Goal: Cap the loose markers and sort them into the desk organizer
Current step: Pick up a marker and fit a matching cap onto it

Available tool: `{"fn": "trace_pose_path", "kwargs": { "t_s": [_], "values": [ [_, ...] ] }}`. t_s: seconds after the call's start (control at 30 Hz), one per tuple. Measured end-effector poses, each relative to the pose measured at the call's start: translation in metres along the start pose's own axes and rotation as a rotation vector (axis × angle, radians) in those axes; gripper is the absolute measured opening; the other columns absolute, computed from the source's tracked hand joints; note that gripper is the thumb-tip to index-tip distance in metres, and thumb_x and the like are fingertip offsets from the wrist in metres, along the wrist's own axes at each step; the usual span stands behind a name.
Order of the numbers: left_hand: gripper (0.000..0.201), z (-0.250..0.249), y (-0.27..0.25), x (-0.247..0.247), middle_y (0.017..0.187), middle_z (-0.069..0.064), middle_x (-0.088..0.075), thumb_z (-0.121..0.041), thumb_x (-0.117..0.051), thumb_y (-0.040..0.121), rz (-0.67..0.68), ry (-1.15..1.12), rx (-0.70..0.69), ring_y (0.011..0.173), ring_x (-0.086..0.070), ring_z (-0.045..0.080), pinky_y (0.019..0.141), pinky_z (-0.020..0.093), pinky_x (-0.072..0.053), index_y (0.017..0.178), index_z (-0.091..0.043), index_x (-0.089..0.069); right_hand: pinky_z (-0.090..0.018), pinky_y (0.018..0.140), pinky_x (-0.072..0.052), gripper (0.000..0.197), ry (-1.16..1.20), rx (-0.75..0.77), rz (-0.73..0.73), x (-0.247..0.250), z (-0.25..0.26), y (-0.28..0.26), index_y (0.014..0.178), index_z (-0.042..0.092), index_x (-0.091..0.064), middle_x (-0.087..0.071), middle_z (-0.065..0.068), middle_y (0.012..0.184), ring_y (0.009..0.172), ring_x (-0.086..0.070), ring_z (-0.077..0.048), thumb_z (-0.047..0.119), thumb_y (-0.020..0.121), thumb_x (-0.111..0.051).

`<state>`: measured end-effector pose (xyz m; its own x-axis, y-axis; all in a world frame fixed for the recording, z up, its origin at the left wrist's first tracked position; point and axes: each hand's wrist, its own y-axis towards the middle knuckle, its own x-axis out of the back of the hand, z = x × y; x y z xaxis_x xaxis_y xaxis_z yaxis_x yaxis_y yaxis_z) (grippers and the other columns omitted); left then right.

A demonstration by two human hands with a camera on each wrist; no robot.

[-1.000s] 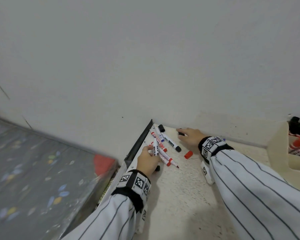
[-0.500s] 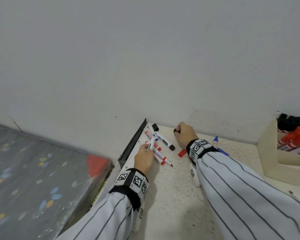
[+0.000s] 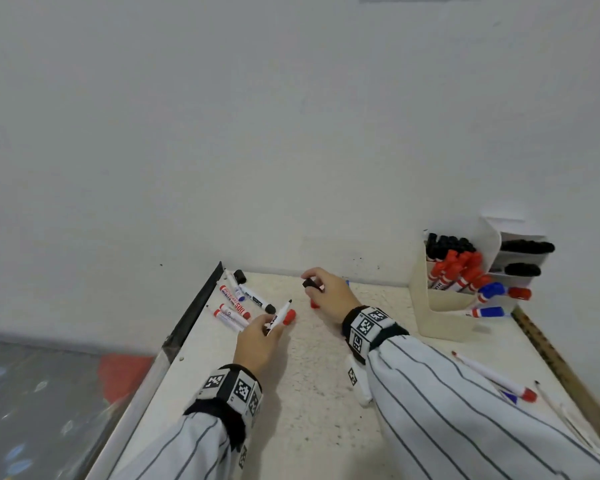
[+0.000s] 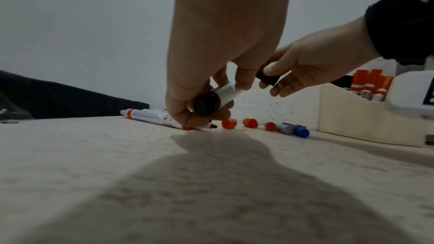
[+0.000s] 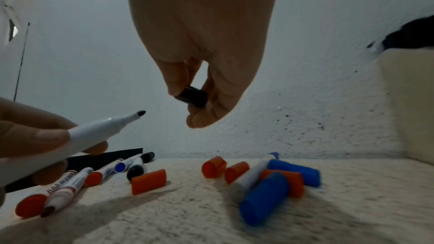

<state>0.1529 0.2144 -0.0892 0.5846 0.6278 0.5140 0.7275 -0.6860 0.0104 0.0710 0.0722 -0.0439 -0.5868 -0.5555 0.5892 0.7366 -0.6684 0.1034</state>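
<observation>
My left hand (image 3: 262, 332) grips an uncapped white marker with a black tip (image 3: 280, 315) (image 5: 101, 131), lifted off the desk and pointing up and to the right. My right hand (image 3: 323, 292) pinches a loose black cap (image 3: 309, 283) (image 5: 193, 96) (image 4: 266, 78) between thumb and fingers, a short way right of the marker's tip. Several loose markers (image 3: 236, 301) lie at the desk's far left corner. Red caps (image 5: 149, 181) and blue caps (image 5: 264, 204) lie scattered below my right hand. The cream desk organizer (image 3: 444, 313) stands at the back right, holding black, red and blue markers.
A black strip (image 3: 194, 306) runs along the desk's left edge. Near the right edge lie a long red-capped marker (image 3: 496, 377) and a thin stick (image 3: 551, 403). A wall closes the back. A patterned grey surface (image 3: 42, 403) sits lower left.
My left hand has lifted the black-tipped marker off the pile and drawn it toward me. My right hand has raised the black cap from the desk. The head view has tilted and widened.
</observation>
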Motion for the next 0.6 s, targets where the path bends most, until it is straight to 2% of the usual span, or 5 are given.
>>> {"fn": "trace_pose_path", "kwargs": {
  "t_s": [0.13,0.23,0.37,0.5,0.6],
  "values": [
    [0.030,-0.013,-0.006,-0.017,0.115,0.007,-0.063,-0.017,-0.053,0.093,0.074,0.052,-0.047,0.104,-0.057,0.022,0.080,0.024,-0.039,0.122,-0.010,-0.057,-0.023,0.088,-0.044,0.026,-0.087,0.029,0.055,0.027,-0.010,-0.024,0.105,0.012,-0.064,-0.060,-0.006,0.110,0.096,-0.054,-0.016,-0.002,0.085,-0.054],
    [0.028,-0.021,-0.016,-0.031,0.106,0.002,-0.062,-0.016,-0.054,0.093,0.144,0.007,-0.087,0.094,-0.058,0.016,0.078,0.022,-0.042,0.120,-0.013,-0.058,-0.018,0.077,-0.048,0.031,-0.080,-0.002,0.097,0.044,-0.022,-0.041,0.109,0.015,-0.061,-0.061,-0.005,0.103,0.085,-0.055,-0.010,-0.001,0.082,-0.060],
    [0.023,-0.027,-0.024,-0.049,0.099,-0.005,-0.062,-0.013,-0.057,0.090,0.178,-0.038,-0.175,0.088,-0.057,0.005,0.068,0.008,-0.036,0.112,-0.019,-0.063,-0.004,0.063,-0.035,0.031,-0.092,-0.005,0.137,0.052,-0.042,-0.056,0.101,0.013,-0.067,-0.057,0.001,0.082,0.064,-0.045,0.003,-0.001,0.073,-0.068],
    [0.024,-0.031,-0.026,-0.064,0.104,-0.003,-0.062,-0.015,-0.058,0.090,0.231,-0.022,-0.201,0.095,-0.057,0.011,0.072,0.013,-0.037,0.112,-0.020,-0.063,-0.017,0.073,-0.044,0.025,0.002,-0.046,0.138,0.054,-0.056,-0.066,0.103,0.016,-0.066,-0.064,-0.006,0.092,0.073,-0.055,-0.010,0.005,0.080,-0.063],
    [0.023,-0.029,-0.027,-0.070,0.106,0.000,-0.062,-0.016,-0.058,0.090,0.257,-0.003,-0.198,0.095,-0.056,0.011,0.079,0.020,-0.039,0.112,-0.019,-0.063,-0.022,0.061,-0.046,0.014,0.116,-0.142,0.066,0.054,-0.066,-0.072,0.095,0.018,-0.060,-0.060,-0.003,0.081,0.062,-0.052,-0.010,0.014,0.083,-0.065]
  ]
}}
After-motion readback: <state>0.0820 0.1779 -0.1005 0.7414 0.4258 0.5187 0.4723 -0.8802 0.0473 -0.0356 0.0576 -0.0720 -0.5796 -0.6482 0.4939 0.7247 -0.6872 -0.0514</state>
